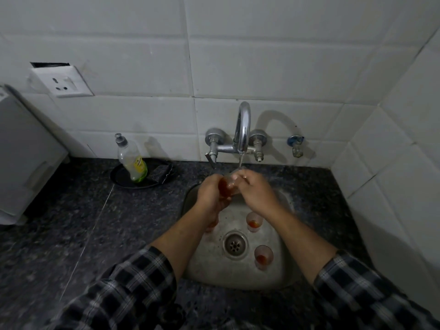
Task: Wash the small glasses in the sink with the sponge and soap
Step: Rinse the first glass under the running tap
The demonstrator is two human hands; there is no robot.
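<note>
Now, the small clear glass of reddish-brown liquid (227,188) sits under the curved chrome tap (243,125), left hand (210,195) wrapped round its body, right hand (256,192) curling fingers over its rim. Two more stained glasses (254,222) stand (near the drain (235,245)) in the round steel sink (238,279), open basin floor between, speckled dark counter (119,222) all round.
</note>
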